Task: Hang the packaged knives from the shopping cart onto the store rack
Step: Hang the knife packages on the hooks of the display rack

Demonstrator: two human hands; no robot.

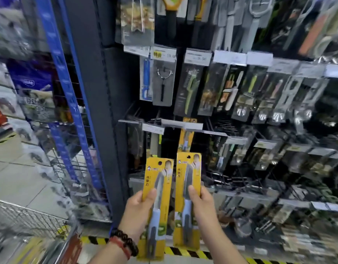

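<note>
Gripped in each hand: one yellow knife pack. Left hand [138, 208] clenched on the left pack [156, 206] at its left edge, thumb laid across the front about mid-height. Right hand [203, 203] clenched on the right pack [187, 199] at its right edge, thumb likewise on the front. Held upright, side by side, close but not touching, the right pack a little higher. Dark hang hole noted near the top of the left pack; on the right pack, only a small dark mark at the top, hole not confirmed.

Step judged: carrying and presenting, both packs lifted clear of the cart [29, 221], which showed as wire mesh at lower left, blurred. Neither pack yet on a hook.

Matching yellow pack [186, 138] observed hanging on the rack [99, 103] directly above the right pack, under a price strip [181, 124]. Judged the likely target hook; hook tip itself not made out. Neighbouring hooks seen carrying peelers and other utensils in grey and black cards.

Next move judged to call for raising one pack at a time so its hole meets the hook end, then pushing back along the hook. Grips sat at mid-card, well below the holes, leaving the tops free for threading. Risk noted: motion blur across the rack, hook position hard to confirm.
</note>
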